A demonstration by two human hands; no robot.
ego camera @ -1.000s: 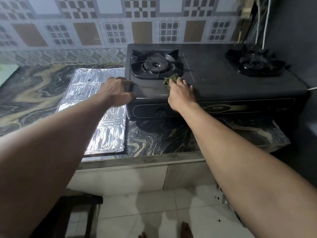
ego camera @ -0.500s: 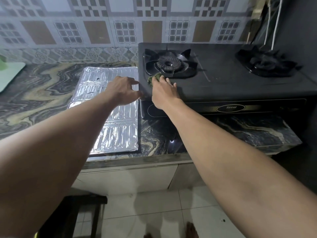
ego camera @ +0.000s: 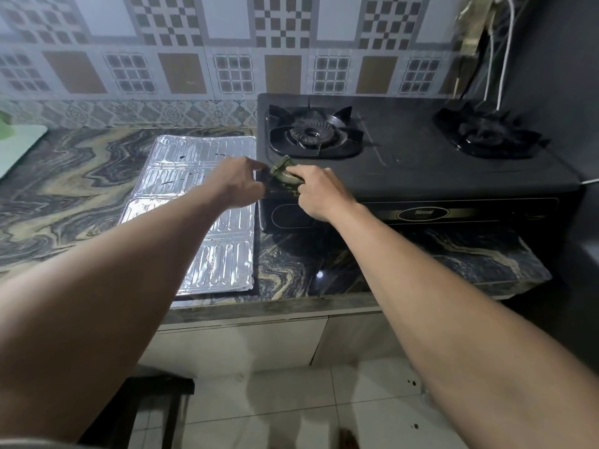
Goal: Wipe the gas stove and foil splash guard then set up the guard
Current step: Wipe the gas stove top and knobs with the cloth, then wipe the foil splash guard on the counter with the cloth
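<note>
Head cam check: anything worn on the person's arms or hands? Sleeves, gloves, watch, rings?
Nothing visible. The left forearm and right forearm are bare as far up as the frame shows, with no sleeve edge in view. The left hand and right hand have no gloves, and no watch, bracelet or ring shows on them.

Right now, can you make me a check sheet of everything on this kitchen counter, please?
Surface: swirly marbled counter.
Job's things: black gas stove; foil splash guard lying flat to its left; green cloth on the stove's front left corner.
Clutter: pale board at the far left.
Hands: right hand grips the cloth; left hand reaches to the stove's left edge beside it.
Cables: white cables hang above the right burner.
Surroundings: tiled wall, tiled floor, dark stool.
</note>
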